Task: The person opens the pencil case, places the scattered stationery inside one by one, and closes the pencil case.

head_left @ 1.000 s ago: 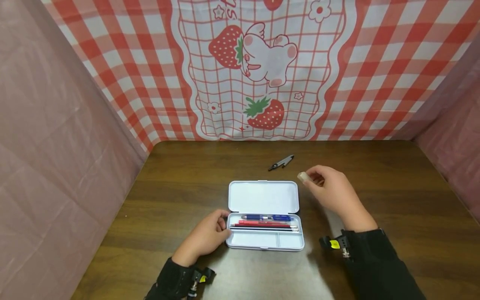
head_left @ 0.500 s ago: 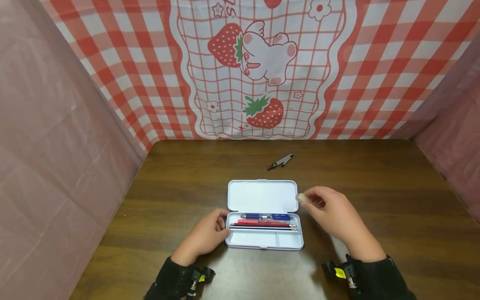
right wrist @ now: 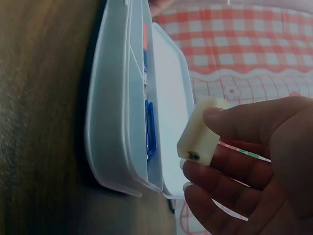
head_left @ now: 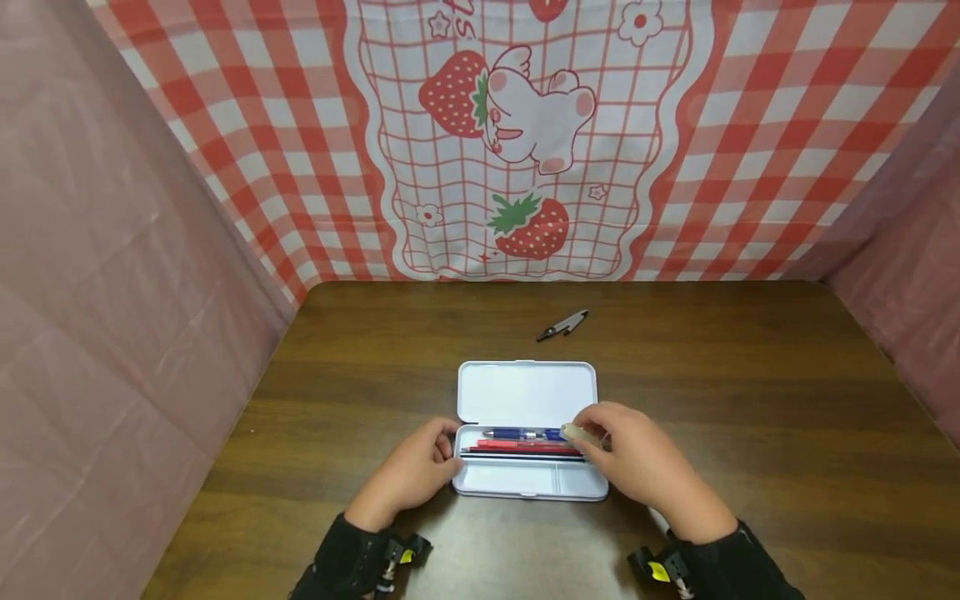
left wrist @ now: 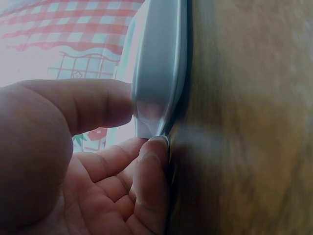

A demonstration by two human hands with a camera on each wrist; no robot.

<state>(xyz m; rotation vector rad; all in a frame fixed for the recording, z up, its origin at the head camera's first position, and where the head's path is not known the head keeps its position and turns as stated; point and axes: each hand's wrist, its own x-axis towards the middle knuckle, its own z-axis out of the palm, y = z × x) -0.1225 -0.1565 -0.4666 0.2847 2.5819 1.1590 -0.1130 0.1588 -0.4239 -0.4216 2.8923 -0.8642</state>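
Observation:
A white pencil case (head_left: 504, 481) lies with its lid (head_left: 527, 392) swung back on the table. Inside its long upper compartment are a blue pen (head_left: 517, 434), a red pen (head_left: 495, 444) and pencils (head_left: 517, 457). My left hand (head_left: 416, 468) grips the case's left end, thumb at the rim and fingertips low on its side, as the left wrist view shows. Between thumb and fingers, my right hand (head_left: 637, 454) pinches a cream eraser (right wrist: 201, 132) with a dark smudge on one end. The eraser hangs over the right part of the case, overlapping the blue pen in the head view.
Behind the case a grey drawing compass (head_left: 562, 326) lies on the brown wooden table (head_left: 360, 350). At the table's back edge hangs a red-checked cloth (head_left: 787, 125), with pink curtains (head_left: 112, 292) at both sides.
My right hand has brought the eraser from behind and right of the case, toward me and leftward, to above its right part. My left hand has stayed at the case's left end.

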